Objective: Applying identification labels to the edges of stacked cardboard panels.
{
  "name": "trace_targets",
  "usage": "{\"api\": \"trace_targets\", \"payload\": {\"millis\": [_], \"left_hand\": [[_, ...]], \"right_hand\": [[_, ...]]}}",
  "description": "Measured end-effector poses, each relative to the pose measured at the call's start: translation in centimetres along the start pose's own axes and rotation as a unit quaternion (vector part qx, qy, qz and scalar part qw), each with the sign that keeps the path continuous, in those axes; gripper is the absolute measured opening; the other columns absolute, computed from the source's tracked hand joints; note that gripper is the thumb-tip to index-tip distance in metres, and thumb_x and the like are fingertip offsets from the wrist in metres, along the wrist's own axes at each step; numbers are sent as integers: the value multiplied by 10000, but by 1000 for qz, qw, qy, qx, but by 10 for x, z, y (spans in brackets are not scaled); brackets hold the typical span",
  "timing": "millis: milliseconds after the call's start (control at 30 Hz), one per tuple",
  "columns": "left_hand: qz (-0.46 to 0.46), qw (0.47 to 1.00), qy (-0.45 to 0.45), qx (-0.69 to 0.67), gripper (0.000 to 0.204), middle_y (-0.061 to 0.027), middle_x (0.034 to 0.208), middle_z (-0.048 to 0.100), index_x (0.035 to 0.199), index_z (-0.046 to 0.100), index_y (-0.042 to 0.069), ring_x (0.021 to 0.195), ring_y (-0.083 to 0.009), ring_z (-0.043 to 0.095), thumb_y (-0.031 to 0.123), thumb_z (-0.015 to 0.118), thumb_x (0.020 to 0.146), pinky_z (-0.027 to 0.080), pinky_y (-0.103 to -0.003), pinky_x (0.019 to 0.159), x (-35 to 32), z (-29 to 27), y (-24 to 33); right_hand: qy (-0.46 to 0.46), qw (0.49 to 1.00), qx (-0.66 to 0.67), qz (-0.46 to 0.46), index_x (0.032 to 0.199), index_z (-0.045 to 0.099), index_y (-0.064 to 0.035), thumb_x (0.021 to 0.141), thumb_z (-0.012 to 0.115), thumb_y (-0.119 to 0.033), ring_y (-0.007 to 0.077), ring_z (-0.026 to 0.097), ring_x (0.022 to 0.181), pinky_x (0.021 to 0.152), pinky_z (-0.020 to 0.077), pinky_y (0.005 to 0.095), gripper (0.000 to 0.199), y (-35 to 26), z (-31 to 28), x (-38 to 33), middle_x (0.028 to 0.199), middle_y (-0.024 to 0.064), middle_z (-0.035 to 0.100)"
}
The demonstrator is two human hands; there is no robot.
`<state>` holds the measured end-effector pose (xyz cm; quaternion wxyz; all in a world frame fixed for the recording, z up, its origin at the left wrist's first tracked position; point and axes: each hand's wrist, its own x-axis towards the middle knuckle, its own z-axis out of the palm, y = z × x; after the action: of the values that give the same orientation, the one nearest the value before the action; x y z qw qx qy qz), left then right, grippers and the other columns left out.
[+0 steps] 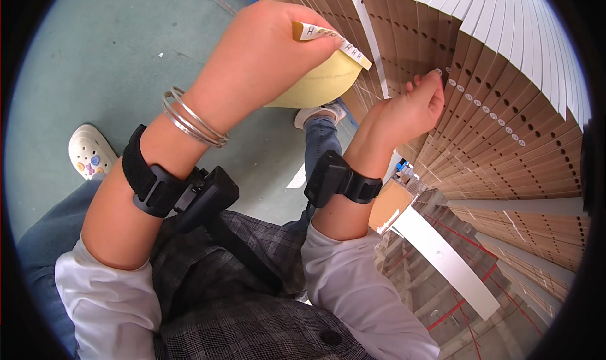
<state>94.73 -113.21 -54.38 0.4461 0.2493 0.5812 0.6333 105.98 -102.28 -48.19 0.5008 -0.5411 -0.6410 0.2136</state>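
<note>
Green floor [136,63], label sheet [323,82] in left hand [271,47]

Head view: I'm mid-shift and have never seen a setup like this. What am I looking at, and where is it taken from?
There is no robot here: these are a person's bare hands, seen from a wide fisheye camera on their head, looking down. That lens bends straight edges near the rim. Black devices are strapped to both forearms. The left hand pinches a yellow sheet with a curled, white-marked top edge. The right hand is by a long row of packed panels, brown with dark holes and white edges. A line of white dots runs across them from its fingertips; whether it touches them is unclear. Below is a grey-green floor.
</note>
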Motion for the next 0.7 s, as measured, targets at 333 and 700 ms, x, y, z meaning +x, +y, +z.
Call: {"api": "trace_targets", "payload": {"millis": [333, 700], "left_hand": [[-13, 1000, -6, 21, 229, -48, 709, 641, 864, 658, 17, 627, -80, 572, 228, 623, 783, 460, -226, 573, -2, 1, 3], [-25, 999, -5, 26, 213, -53, 713, 642, 861, 659, 17, 627, -83, 576, 212, 627, 783, 468, -230, 572, -2, 1, 5]], "right_hand": [[4, 1000, 23, 7, 846, 519, -13, 809, 572, -153, 94, 443, 708, 660, 361, 231, 154, 6, 4, 4, 778, 13, 501], [45, 999, 27, -6, 762, 508, -29, 789, 563, -151, 103, 434, 668, 615, 331, 237, 137, 4, 15, 3, 722, 16, 496]]}}
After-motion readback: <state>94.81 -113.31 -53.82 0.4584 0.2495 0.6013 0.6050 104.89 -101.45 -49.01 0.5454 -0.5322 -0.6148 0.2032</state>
